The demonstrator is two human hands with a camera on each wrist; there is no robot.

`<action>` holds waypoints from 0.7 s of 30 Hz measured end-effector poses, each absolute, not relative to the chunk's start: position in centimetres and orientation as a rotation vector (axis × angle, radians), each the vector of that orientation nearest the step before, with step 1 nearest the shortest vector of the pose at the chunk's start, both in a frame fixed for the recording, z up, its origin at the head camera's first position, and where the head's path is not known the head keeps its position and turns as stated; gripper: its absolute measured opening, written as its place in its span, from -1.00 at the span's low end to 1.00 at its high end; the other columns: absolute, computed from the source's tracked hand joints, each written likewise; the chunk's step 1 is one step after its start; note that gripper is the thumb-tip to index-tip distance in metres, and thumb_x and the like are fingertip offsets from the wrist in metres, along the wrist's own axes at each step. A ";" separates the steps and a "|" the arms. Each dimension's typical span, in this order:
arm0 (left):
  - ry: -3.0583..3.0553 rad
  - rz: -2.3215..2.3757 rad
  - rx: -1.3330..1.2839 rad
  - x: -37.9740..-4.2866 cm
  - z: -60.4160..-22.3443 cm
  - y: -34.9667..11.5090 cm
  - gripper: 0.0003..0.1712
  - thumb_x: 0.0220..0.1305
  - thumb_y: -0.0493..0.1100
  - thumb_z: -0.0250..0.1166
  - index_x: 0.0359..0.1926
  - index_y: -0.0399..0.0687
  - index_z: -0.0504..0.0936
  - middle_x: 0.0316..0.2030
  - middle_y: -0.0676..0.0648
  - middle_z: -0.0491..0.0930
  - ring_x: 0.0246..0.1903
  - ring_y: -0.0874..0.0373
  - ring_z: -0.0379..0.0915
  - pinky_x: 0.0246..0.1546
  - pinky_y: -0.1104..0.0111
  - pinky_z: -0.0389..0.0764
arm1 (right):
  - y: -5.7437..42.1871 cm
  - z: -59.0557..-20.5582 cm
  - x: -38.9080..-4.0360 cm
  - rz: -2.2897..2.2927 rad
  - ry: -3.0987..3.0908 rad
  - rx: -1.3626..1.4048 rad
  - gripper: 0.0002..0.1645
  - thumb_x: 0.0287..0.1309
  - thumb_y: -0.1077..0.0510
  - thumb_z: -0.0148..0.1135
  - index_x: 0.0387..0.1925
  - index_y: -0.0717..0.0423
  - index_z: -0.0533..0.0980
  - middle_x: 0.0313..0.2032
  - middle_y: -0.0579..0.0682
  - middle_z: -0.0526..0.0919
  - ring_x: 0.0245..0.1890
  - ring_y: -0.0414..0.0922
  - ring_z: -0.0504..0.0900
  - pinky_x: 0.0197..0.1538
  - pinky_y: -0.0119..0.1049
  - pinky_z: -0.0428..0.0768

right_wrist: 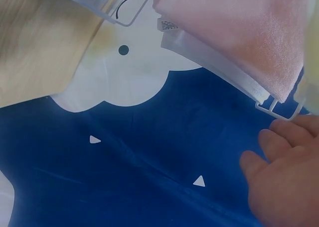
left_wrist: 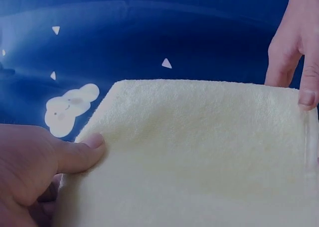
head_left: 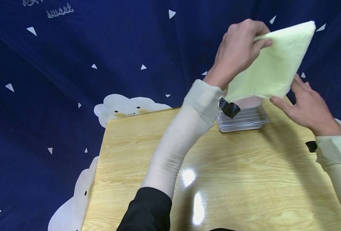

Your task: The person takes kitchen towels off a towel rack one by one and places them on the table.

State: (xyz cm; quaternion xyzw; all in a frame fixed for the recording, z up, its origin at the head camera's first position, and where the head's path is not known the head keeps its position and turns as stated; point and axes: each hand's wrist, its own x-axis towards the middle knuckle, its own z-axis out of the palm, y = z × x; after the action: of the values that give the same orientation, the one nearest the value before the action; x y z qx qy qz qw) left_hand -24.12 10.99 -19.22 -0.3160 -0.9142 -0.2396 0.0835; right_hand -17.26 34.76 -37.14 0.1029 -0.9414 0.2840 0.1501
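Pinching yellow towel [head_left: 274,65] by one edge in left grip [head_left: 239,46], raised above worktop [head_left: 245,173]. Touching its opposite corner with right grip [head_left: 310,104], spread wide. Shows pink towel [right_wrist: 234,33] below left grip, near clear tray [head_left: 239,127]. Looks partway along, with pink towel seemingly placed and yellow towel not yet put down.

In your head view, the yellow cloth [head_left: 277,61] hides most of the pink cloth [head_left: 247,102]; the fingertips of your left hand [head_left: 241,46] are tucked behind the yellow one. Your right wrist view (which crops your right hand [right_wrist: 286,182]) shows a label [right_wrist: 168,25], its print too small to read.
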 end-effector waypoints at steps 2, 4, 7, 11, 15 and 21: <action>-2.710 -0.706 -0.958 -24.1 -19.0 10.9 -0.68 0.42 0.09 0.22 0.07 0.19 0.73 -0.05 0.22 0.66 -0.22 0.39 0.48 -0.20 0.56 0.41 | 34.7 -37.2 -17.3 0.819 -2.702 0.297 -0.04 0.32 -0.10 0.23 0.60 -0.17 -0.01 0.58 -0.11 -0.06 0.44 0.37 0.05 0.45 0.21 -0.20; -2.695 -0.700 -0.966 -24.1 -18.7 10.7 -0.68 0.43 0.09 0.22 0.08 0.18 0.73 -0.04 0.22 0.66 -0.21 0.40 0.48 -0.20 0.57 0.41 | 34.7 -37.2 -17.3 0.822 -2.697 0.302 -0.04 0.31 -0.09 0.25 0.60 -0.18 0.00 0.57 -0.11 -0.04 0.45 0.35 0.05 0.45 0.21 -0.20; -2.680 -0.708 -0.974 -24.0 -18.4 10.6 -0.67 0.44 0.08 0.21 0.09 0.15 0.72 -0.03 0.20 0.66 -0.20 0.40 0.49 -0.19 0.57 0.41 | 34.7 -37.2 -17.3 0.826 -2.698 0.304 -0.02 0.29 -0.08 0.26 0.60 -0.20 0.00 0.57 -0.11 -0.04 0.47 0.32 0.01 0.45 0.21 -0.20; -2.662 -0.709 -0.981 -23.9 -18.1 10.3 -0.67 0.44 0.07 0.21 0.10 0.13 0.71 -0.02 0.19 0.66 -0.21 0.40 0.47 -0.19 0.58 0.40 | 34.7 -37.1 -17.2 0.824 -2.716 0.290 0.03 0.27 -0.11 0.29 0.61 -0.24 -0.04 0.58 -0.13 -0.10 0.51 0.25 -0.10 0.45 0.22 -0.21; -2.643 -0.728 -0.966 -23.8 -17.6 10.0 -0.68 0.43 0.07 0.23 0.09 0.14 0.72 -0.02 0.21 0.66 -0.20 0.41 0.47 -0.18 0.59 0.40 | 34.7 -37.0 -17.2 0.815 -2.737 0.276 0.11 0.23 -0.14 0.33 0.61 -0.30 -0.11 0.58 -0.16 -0.14 0.53 0.15 -0.21 0.45 0.21 -0.23; -2.626 -0.732 -0.961 -23.6 -16.8 9.7 -0.71 0.43 0.07 0.22 0.06 0.18 0.73 -0.02 0.25 0.66 -0.14 0.42 0.50 -0.13 0.61 0.39 | 34.6 -36.8 -17.2 0.786 -2.753 0.270 0.19 0.19 -0.17 0.37 0.61 -0.34 -0.18 0.58 -0.14 -0.16 0.54 0.08 -0.25 0.45 0.20 -0.25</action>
State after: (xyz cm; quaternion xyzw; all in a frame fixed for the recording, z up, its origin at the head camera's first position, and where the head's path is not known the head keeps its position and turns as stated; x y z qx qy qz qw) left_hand -23.57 9.65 -16.77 -0.3299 -0.9013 -0.2513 0.1252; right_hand -17.20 34.63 -36.80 0.0931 -0.9489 0.2708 0.1326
